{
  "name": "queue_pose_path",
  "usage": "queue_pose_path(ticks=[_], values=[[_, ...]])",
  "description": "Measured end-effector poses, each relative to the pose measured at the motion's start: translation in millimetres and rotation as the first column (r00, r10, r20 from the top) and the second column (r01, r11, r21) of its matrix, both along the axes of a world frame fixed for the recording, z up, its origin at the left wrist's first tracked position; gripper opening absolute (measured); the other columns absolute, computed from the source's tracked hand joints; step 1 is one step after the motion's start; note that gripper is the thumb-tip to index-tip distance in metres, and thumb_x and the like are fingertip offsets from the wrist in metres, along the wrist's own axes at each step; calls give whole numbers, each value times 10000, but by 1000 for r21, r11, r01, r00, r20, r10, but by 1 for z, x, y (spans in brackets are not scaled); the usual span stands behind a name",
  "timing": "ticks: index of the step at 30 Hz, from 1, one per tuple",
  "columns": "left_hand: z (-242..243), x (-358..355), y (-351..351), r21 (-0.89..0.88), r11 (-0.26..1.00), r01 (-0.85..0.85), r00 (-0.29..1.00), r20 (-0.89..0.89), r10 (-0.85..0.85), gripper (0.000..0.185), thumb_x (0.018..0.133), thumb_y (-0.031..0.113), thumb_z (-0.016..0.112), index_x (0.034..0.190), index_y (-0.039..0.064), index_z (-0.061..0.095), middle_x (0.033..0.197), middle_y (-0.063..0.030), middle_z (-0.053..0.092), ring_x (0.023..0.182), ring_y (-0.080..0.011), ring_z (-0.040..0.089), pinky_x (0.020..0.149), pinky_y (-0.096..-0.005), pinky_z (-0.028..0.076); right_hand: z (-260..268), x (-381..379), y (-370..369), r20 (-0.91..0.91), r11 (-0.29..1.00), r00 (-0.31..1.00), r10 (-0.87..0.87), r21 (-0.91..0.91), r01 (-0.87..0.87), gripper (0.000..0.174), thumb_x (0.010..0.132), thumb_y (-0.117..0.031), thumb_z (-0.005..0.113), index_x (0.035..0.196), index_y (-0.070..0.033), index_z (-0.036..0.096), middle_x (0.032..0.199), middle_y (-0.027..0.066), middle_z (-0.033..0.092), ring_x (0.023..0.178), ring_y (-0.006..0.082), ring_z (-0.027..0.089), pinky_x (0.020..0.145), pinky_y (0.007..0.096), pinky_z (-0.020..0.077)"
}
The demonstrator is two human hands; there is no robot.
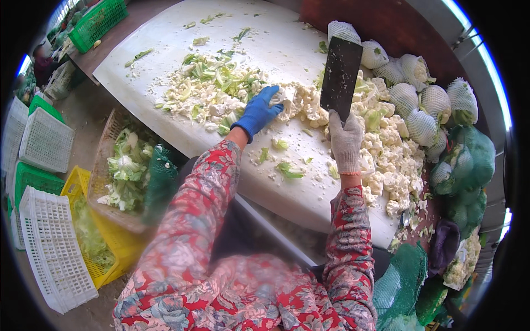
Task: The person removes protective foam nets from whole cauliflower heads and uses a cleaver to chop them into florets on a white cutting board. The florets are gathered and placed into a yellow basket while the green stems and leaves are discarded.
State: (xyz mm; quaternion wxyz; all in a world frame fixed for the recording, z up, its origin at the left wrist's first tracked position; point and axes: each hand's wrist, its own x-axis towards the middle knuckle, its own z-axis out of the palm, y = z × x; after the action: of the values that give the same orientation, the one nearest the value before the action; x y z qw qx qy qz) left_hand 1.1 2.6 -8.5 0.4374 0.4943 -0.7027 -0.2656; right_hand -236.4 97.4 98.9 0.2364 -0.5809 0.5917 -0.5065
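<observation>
My left hand [261, 110], in a blue knit glove, has its fingers and thumb against a cut cauliflower piece [290, 100] on the white board [186, 136]. A wide dark cleaver [341, 76] is gripped in my right hand [347, 138], which wears a pale knit glove. The cleaver's blade points away from me, with small white crumbs stuck on it. To the left of my left hand lies a heap of cauliflower crumbs and leaf trimmings [219, 85]. Many cut cauliflower florets [385, 145] are piled to the right of my right hand.
Whole cauliflowers in white foam nets [403, 97] line the right side, beside green mesh bags [472, 153]. At left stand a crate of leaves [128, 169], a yellow crate [112, 244] and white crates [58, 248]. A person [43, 64] is at the far left.
</observation>
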Motion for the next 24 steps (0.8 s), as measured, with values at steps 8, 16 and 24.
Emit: queue_pose_path(ticks=[8,16,24], values=[[2,-4,7,-40,989,-145,989,20,146,861,897,294,780,1569,22,315,1493,-256,496,1396,-386,483,1158,-418,404,-25,44,-50,-441,952,870,221,293,-93,347,962,-346,612,1181,-86,682,941,248,708,911,416,696,796,499,548],[15,-35,19,-258,920,-294,898,256,358,754,845,464,754,1419,31,523,1363,-248,556,1253,-398,551,1088,-474,424,-51,52,-47,-572,967,811,124,253,30,353,975,-368,535,1165,-100,665,1033,249,704,995,433,680,858,528,542],[23,-10,9,-277,961,-10,907,401,125,649,837,291,787,1407,104,541,1331,-195,594,1254,-383,557,1108,-475,417,-62,26,-43,-132,930,990,46,367,6,351,920,-307,649,1137,-40,720,876,174,745,798,303,727,765,440,562]])
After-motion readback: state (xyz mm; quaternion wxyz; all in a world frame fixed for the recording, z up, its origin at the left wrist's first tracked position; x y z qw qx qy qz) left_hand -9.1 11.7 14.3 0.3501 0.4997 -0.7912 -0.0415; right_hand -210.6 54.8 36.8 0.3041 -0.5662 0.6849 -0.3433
